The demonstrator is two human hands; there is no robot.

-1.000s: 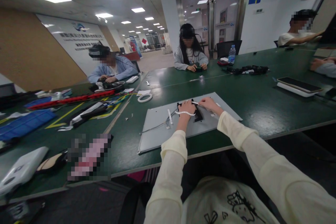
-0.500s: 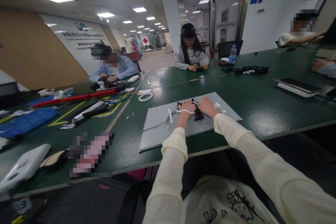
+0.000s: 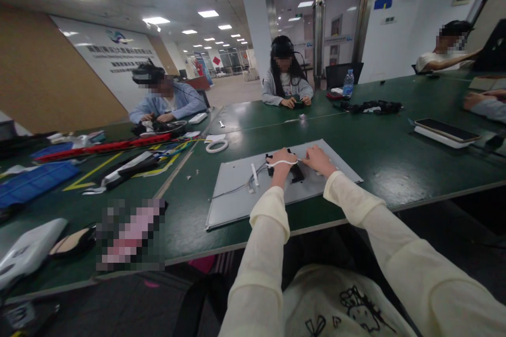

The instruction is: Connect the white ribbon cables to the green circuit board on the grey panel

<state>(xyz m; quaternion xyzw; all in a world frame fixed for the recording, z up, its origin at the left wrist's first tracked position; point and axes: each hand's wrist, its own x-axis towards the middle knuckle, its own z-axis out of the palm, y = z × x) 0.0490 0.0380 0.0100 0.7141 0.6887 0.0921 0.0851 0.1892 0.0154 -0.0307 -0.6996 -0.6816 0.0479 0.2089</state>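
A black plastic part (image 3: pixel 296 172) lies on a grey flat panel (image 3: pixel 233 205). My left hand (image 3: pixel 281 160) presses on this part with its fingers curled over it. Across the back of that hand runs a thin white strip (image 3: pixel 286 161), curving toward my right hand (image 3: pixel 318 160). My right hand's fingers are pinched together at the end of the strip, beside the black part. A grey cable (image 3: pixel 233 189) trails left from the part over the panel. Near it is a short white strip of tape (image 3: pixel 254 175). My fingers hide much of the black part.
A roll of white tape (image 3: pixel 217 146) lies beyond the panel on the green table (image 3: pixel 253 131). To the left are a blue tray (image 3: pixel 39 181) and tools; to the right, a phone on a white box (image 3: pixel 446 131). Several people sit around the table.
My right hand has shifted slightly right, with its fingertips now by the strip's end. The white strip lies flatter across my left hand. The whole view has moved a little.
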